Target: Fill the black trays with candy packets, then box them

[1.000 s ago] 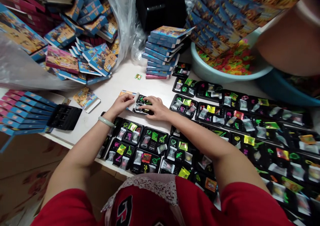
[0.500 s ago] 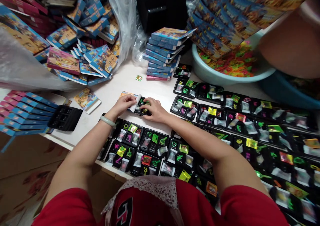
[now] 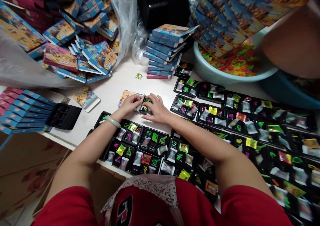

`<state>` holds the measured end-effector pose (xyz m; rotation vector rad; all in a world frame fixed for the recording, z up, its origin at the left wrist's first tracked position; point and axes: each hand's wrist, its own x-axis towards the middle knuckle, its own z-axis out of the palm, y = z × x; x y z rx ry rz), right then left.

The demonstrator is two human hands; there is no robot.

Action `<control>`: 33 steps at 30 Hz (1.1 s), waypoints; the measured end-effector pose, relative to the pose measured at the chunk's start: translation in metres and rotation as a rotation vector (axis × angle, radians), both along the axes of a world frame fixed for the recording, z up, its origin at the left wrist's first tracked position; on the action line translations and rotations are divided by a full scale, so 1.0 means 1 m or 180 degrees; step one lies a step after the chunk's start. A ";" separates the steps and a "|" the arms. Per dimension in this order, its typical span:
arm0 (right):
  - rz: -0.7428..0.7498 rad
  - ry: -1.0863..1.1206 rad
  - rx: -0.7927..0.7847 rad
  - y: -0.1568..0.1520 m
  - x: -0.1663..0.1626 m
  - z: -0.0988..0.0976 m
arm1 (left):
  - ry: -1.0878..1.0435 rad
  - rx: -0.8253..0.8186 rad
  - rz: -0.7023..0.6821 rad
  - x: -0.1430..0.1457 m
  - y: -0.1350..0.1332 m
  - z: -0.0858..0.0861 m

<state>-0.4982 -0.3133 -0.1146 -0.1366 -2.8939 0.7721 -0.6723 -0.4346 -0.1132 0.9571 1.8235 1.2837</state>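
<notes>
On the far left you have a row of flat blue boxes [image 3: 22, 111] lying side by side on the white table [image 3: 112, 86], with an empty black tray [image 3: 63, 116] just beside them. Behind those, a big messy pile of boxes [image 3: 75, 46] leans against a clear plastic bag [image 3: 120, 22]. A small picture card [image 3: 85, 97] lies alone on the table near the empty tray.

Your left hand [image 3: 131, 103], with a pale green bracelet [image 3: 113, 121] on its wrist, curls its fingers around the open end of a little box [image 3: 128, 96] lying flat on the table. Your right hand [image 3: 157, 108] is touching the box too, fingers spread flat on top of a small black tray [image 3: 145, 108]. The tray sits in the middle of the table, between your two hands, half inside the box mouth. You cannot see how far in it goes.

Behind your hands stands a neat stack of boxes [image 3: 166, 51]. Close to your body and off to the right lie many filled trays [image 3: 225, 126], each with tiny bright bags in it, packed edge to edge. At the back right sits a pale blue bowl [image 3: 215, 76] full of bright little toys, with a fan of flat boxes [image 3: 232, 16] held over it, and another person's arm [image 3: 292, 46] beside it.
</notes>
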 end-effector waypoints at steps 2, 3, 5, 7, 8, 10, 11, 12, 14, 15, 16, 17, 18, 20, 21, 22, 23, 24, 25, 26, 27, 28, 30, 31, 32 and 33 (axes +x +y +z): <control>-0.0065 -0.0040 0.0242 0.002 0.013 0.006 | 0.0245 0.0016 -0.0035 0.001 0.000 -0.003; -0.0065 -0.0138 0.0342 0.002 0.018 0.007 | 0.0402 -0.0003 -0.0057 0.001 0.000 -0.003; -0.0006 -0.0436 0.0459 0.003 0.024 0.007 | 0.0776 -0.0075 -0.0073 0.004 0.002 -0.004; 0.0067 -0.0683 0.0467 0.002 0.024 0.005 | 0.1070 -0.0143 -0.0086 0.009 0.004 -0.003; 0.0060 -0.0730 0.0436 0.001 0.023 0.003 | 0.1144 -0.0161 -0.0094 0.011 0.006 -0.003; -0.0049 -0.0688 0.0294 0.000 0.020 0.001 | 0.1137 -0.0159 -0.0129 0.014 0.008 -0.002; -0.0141 -0.0639 0.0195 0.001 0.019 0.001 | 0.1087 -0.0156 -0.0152 0.014 0.009 -0.001; -0.0250 -0.0601 0.0099 0.002 0.018 0.002 | 0.1035 -0.0157 -0.0170 0.014 0.010 -0.001; -0.0381 -0.0623 -0.0018 0.005 0.018 0.004 | 0.0941 -0.0160 -0.0178 0.014 0.010 0.000; -0.0375 -0.0678 -0.0015 0.006 0.018 0.006 | 0.0896 -0.0162 -0.0164 0.014 0.010 0.000; -0.0336 -0.0746 0.0025 0.007 0.017 0.008 | 0.0851 -0.0162 -0.0137 0.014 0.010 0.000; -0.0276 -0.0819 0.0080 0.008 0.016 0.009 | 0.0789 -0.0150 -0.0100 0.015 0.011 -0.001; -0.0225 -0.0881 0.0125 0.008 0.015 0.009 | 0.0701 -0.0129 -0.0081 0.016 0.012 -0.001; -0.0262 -0.0923 0.0090 0.007 0.010 0.006 | 0.0480 -0.0066 -0.0094 0.021 0.016 -0.003; -0.0343 -0.0871 -0.0025 0.007 0.008 0.003 | 0.0370 -0.0038 -0.0112 0.024 0.018 -0.004; -0.0463 -0.0766 -0.0220 0.007 0.006 -0.001 | 0.0273 -0.0019 -0.0124 0.027 0.021 -0.004; -0.0649 -0.0628 -0.0496 0.007 0.004 -0.005 | 0.0208 -0.0006 -0.0108 0.029 0.024 -0.005; -0.0883 -0.0492 -0.0840 0.007 0.003 -0.009 | 0.0182 0.0005 -0.0057 0.031 0.026 -0.006; -0.1130 -0.0384 -0.1226 0.008 0.002 -0.013 | 0.0183 0.0025 0.0019 0.032 0.028 -0.007; -0.1345 -0.0310 -0.1618 0.009 0.002 -0.017 | 0.0197 0.0052 0.0077 0.033 0.031 -0.008; -0.1507 -0.0276 -0.1982 0.011 0.001 -0.019 | 0.0227 0.0082 0.0107 0.033 0.034 -0.009; -0.1609 -0.0269 -0.2284 0.013 0.001 -0.021 | 0.0276 0.0112 0.0112 0.033 0.037 -0.010; -0.1691 -0.0267 -0.2710 0.020 0.000 -0.022 | 0.0382 0.0152 0.0049 0.033 0.050 -0.011; -0.1746 -0.0237 -0.2883 0.026 -0.002 -0.021 | 0.0424 0.0169 0.0003 0.033 0.060 -0.011; -0.1813 -0.0181 -0.3048 0.033 -0.004 -0.021 | 0.0465 0.0180 -0.0034 0.033 0.072 -0.011; -0.1890 -0.0102 -0.3201 0.041 -0.007 -0.020 | 0.0506 0.0188 -0.0059 0.033 0.086 -0.010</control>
